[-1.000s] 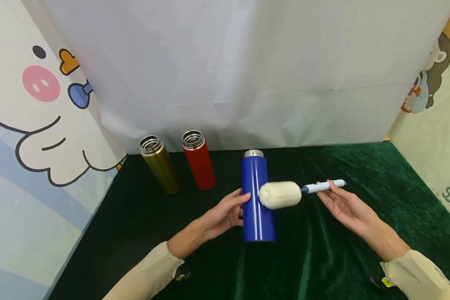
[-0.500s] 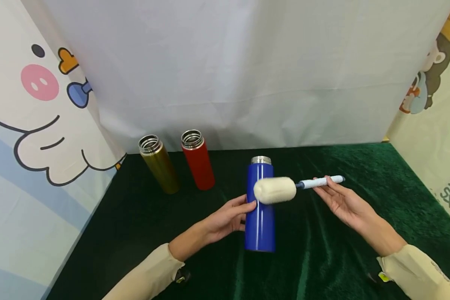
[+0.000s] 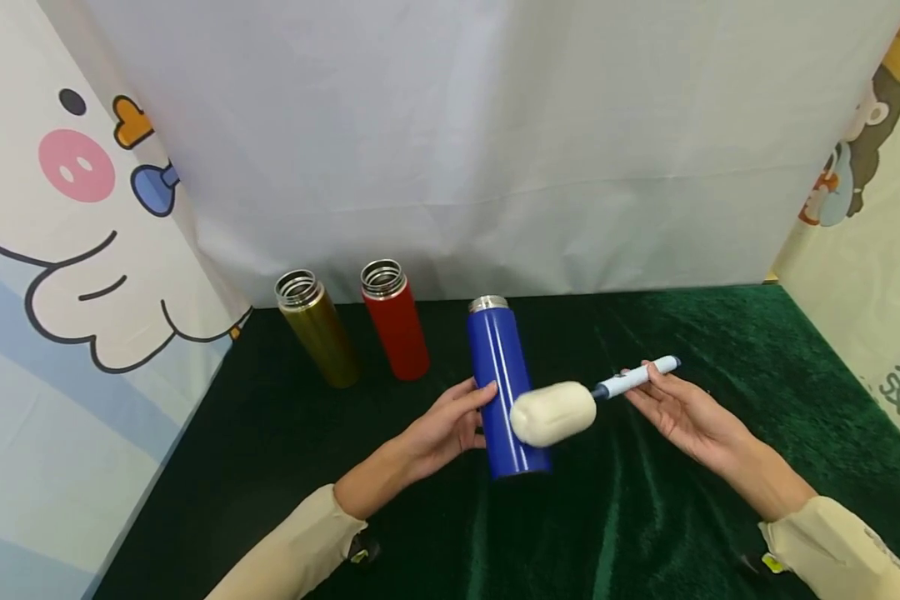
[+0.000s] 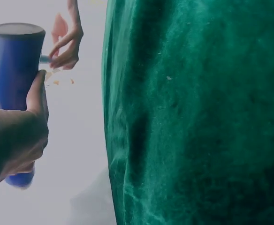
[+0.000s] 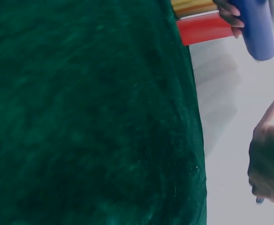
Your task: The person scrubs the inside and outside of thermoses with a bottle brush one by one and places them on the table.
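My left hand [image 3: 444, 429] grips a blue bottle [image 3: 501, 354] round its middle, above the cloth, its silver neck uppermost and tilted a little to the left. The right hand [image 3: 693, 417] pinches the pale handle [image 3: 633, 379] of a bottle brush [image 3: 553, 414] between thumb and fingers. Its cream sponge head overlaps the lower front of the bottle in the head view; whether the two touch I cannot tell. In the left wrist view the blue bottle [image 4: 15, 70] shows its dark base. The right wrist view catches the right hand [image 5: 270, 159] at the edge.
A gold bottle [image 3: 318, 337] and a red bottle [image 3: 397, 329], both uncapped, stand at the back left. Dark green velvet cloth [image 3: 690, 517] covers the table. A pale curtain [image 3: 450, 150] rises behind, with printed panels on both sides.
The blue bottle has swung about, first slightly right and lower, then back left and up with a tilt. The brush head has passed from higher on the bottle to lower on it.
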`<state>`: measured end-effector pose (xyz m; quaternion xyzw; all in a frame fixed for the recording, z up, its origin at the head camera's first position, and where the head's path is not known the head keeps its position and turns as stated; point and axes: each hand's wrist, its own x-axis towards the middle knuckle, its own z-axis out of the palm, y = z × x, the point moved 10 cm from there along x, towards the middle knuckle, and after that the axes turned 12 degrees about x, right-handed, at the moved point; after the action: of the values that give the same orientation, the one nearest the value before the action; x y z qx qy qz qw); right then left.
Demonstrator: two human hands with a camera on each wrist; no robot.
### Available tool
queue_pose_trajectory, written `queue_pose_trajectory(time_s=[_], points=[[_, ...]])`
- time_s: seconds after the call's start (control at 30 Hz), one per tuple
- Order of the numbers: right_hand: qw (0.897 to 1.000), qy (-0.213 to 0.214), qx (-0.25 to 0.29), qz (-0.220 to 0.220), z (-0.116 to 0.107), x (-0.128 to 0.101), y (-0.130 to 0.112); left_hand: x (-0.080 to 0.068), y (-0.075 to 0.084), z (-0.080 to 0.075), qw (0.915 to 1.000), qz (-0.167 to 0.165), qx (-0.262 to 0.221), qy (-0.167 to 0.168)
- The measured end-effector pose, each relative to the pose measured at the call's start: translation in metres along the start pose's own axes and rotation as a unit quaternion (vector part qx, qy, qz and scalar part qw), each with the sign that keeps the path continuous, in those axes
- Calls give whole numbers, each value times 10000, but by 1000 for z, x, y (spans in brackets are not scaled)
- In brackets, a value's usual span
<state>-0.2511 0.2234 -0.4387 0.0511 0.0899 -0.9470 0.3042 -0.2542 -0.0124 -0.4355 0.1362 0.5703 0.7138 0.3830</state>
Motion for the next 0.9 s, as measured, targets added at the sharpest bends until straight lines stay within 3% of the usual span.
queue_pose_trajectory(time_s=[0.1, 0.2, 0.4, 0.6, 0.77, 0.9], points=[[9985, -370, -321, 261, 4, 0, 6, 1, 3, -4, 9993, 110, -328, 142], [9980, -399, -367, 328, 3, 1, 7, 1, 1, -4, 9994, 9, -323, 146], [9995, 199, 204, -124, 2, 11, -4, -1, -7, 8, 9988, -297, 279, -285], [9893, 872, 893, -762, 1, 13, -19, -6, -10, 17, 9914, -307, 1085, -663], [9805, 943, 1420, -975, -4, 9, -23, -7, -10, 17, 9922, -306, 1048, -608], [9878, 885, 1124, -619, -10, 5, -14, -4, -8, 9, 9968, -241, 691, -323]])
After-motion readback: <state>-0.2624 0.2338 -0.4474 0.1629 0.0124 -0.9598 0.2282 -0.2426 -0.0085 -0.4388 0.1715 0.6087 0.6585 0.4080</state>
